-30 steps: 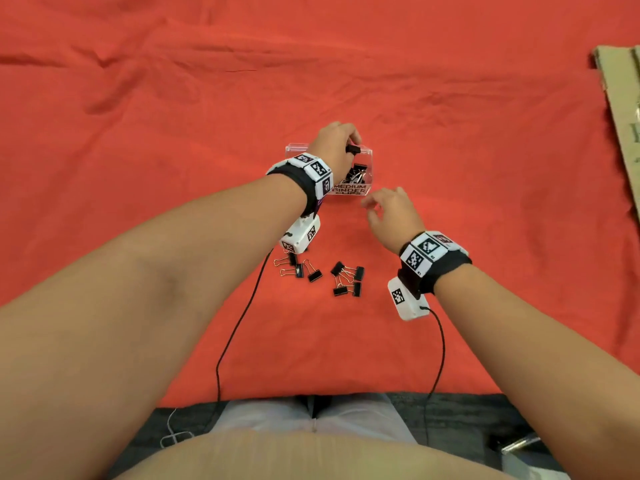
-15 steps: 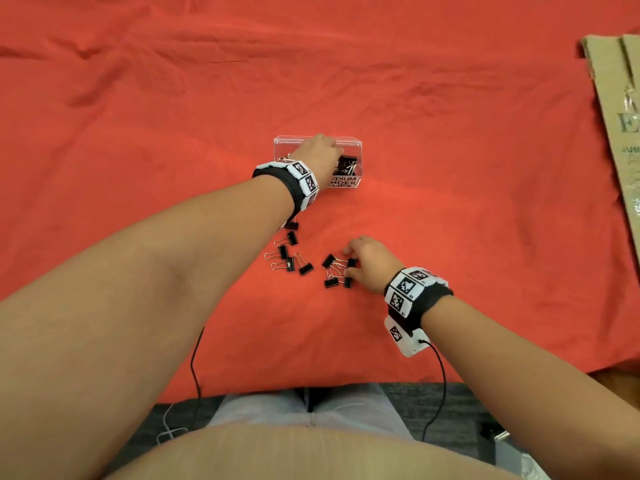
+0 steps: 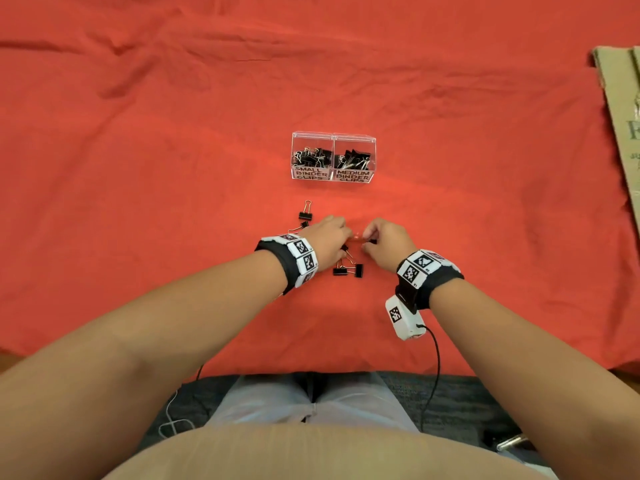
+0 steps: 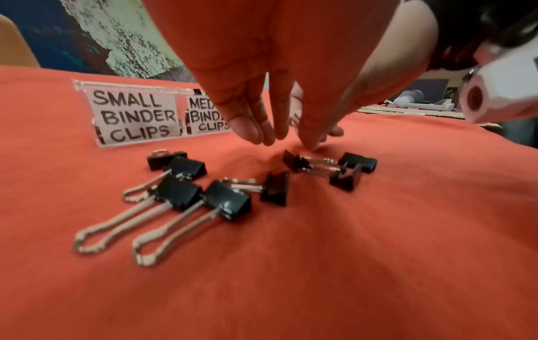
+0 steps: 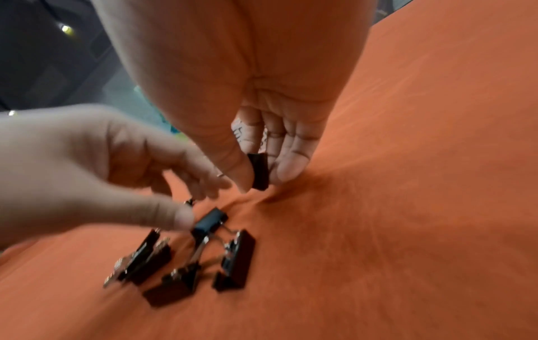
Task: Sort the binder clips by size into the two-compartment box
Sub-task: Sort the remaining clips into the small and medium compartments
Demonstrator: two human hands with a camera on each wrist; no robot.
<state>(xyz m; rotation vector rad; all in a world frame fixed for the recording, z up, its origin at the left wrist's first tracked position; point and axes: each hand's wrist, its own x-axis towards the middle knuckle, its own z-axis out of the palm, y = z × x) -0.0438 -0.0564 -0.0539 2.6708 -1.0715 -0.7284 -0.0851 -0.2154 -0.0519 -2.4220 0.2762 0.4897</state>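
Note:
The clear two-compartment box (image 3: 333, 136) stands on the red cloth. Its left half is labelled small binder clips (image 4: 134, 119), its right half medium, and both hold black clips. Several loose black binder clips (image 3: 340, 271) lie on the cloth nearer me, one of them apart at the back left (image 3: 305, 215). My right hand (image 3: 367, 240) pinches one black clip (image 5: 260, 171) between thumb and fingers just above the cloth. My left hand (image 4: 284, 140) hovers beside it, fingers straight and pointing down, holding nothing. Its thumb (image 5: 180, 218) is close to a clip (image 5: 209, 222).
A flat cardboard piece (image 3: 620, 116) lies at the right edge of the cloth. The wrist camera (image 3: 403, 320) and its cable hang below my right wrist. The cloth's near edge (image 3: 311, 370) runs just above my lap.
My left hand has come back from the box to the loose clips. My right hand, which reached into the pile, now pinches a clip, and the two hands are close together.

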